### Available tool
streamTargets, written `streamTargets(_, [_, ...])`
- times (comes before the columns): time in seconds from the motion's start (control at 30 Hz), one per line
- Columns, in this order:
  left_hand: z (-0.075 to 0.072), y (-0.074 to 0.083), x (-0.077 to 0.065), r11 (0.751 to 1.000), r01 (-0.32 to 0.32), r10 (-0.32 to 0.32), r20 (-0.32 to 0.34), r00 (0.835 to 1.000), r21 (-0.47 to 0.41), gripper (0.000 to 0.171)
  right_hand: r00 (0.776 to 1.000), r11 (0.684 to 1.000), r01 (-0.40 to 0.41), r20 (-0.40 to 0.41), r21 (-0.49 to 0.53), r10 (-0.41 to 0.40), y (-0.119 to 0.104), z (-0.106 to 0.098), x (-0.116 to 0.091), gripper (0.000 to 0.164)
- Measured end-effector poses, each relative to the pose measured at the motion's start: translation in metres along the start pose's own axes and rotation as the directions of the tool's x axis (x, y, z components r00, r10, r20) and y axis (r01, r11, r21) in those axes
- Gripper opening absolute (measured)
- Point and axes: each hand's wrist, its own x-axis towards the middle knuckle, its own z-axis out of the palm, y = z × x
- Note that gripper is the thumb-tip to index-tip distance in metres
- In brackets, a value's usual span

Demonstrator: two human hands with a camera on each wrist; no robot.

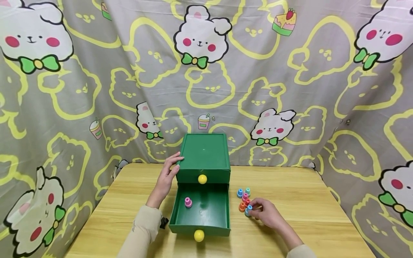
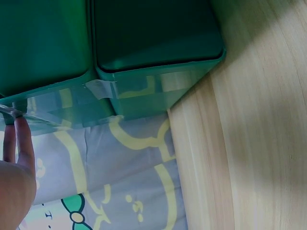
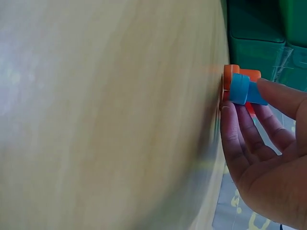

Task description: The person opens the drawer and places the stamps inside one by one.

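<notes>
A green two-drawer box (image 1: 204,152) with yellow ball knobs stands on the table, its lower drawer (image 1: 199,228) pulled out. Inside that drawer sits a pink plastic peg (image 1: 188,202). My left hand (image 1: 169,175) touches the upper left side of the box; its fingers (image 2: 24,143) lie fairly straight against the wall. To the right of the drawer, my right hand (image 1: 267,214) pinches a blue peg (image 3: 240,89) between thumb and fingertips, low over the table. Beside it are an orange peg (image 1: 242,206) and a red peg (image 1: 247,202).
Behind those stand a pink peg (image 1: 245,196), another blue peg (image 1: 240,193) and a mint green peg (image 1: 247,191). A patterned curtain (image 1: 213,89) hangs behind the wooden table (image 1: 284,186) and along both sides. Something small and black (image 1: 164,223) shows by the left sleeve.
</notes>
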Motion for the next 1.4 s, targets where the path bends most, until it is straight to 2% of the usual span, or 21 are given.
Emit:
streamTargets(0.33, [-0.001,0.0,0.0,1.0,-0.007,0.007,0.0,1.0,0.003,0.034,0.998,0.999,-0.03,-0.052,0.036,0.032,-0.009,-0.004,-0.002,0.021])
streamTargets(0.73, [-0.001,0.0,0.0,1.0,0.001,-0.001,-0.003,1.0,0.01,0.034,0.996,0.998,-0.019,-0.085,0.053,0.023,-0.011,-0.009,-0.001,0.022])
streamTargets(1.03, [0.0,0.0,0.0,1.0,-0.008,0.008,-0.006,1.0,0.009,0.034,0.992,0.997,-0.033,-0.117,0.071,0.041,-0.029,-0.017,-0.002,0.022])
streamTargets(1.4, [0.0,0.001,0.0,1.0,-0.018,0.018,0.002,1.0,0.011,0.034,0.99,0.999,-0.006,-0.143,0.051,0.013,-0.044,-0.026,-0.004,0.022])
